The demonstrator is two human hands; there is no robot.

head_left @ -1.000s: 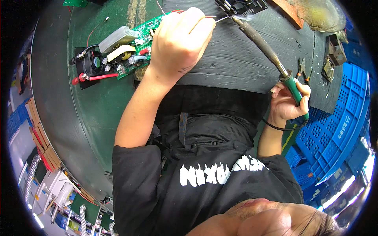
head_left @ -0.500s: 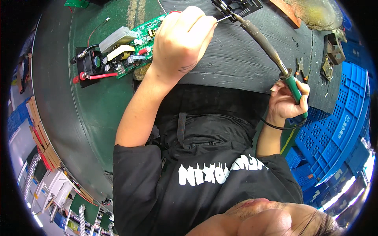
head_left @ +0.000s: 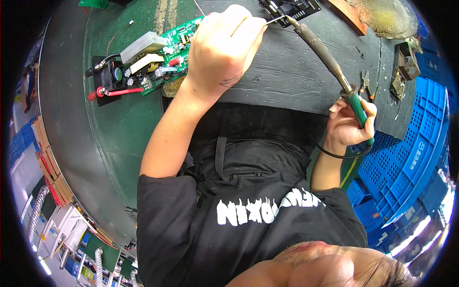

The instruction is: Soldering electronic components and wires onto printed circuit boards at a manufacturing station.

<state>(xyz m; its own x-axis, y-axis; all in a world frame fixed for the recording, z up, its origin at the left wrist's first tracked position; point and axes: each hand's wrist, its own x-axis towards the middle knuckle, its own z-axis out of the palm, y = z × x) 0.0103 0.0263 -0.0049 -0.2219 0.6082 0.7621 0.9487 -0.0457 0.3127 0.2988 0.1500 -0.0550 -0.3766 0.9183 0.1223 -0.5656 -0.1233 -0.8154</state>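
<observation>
My right hand (head_left: 345,126) is closed around the green handle of a soldering iron (head_left: 322,52), which slants up and to the left. The iron's tip is at the near edge of a black slotted part (head_left: 299,8) at the top of the view. My left hand (head_left: 221,48), fingers pinched, holds a thin silvery solder wire (head_left: 275,20). One end of the wire points at the iron's tip; whether the two touch is too small to tell. To the left of this hand lies a green circuit board (head_left: 179,45), partly covered by the hand.
Joined to the board are a black fan (head_left: 114,75) and a red lead (head_left: 126,91). Orange-handled cutters (head_left: 366,86) and a metal holder (head_left: 407,61) lie at the right of the black bench top (head_left: 287,71). Blue crates (head_left: 406,158) stand beyond the right edge.
My left hand and the solder wire have shifted slightly to the right. The iron's tip and the black part have also moved a little rightward in the picture.
</observation>
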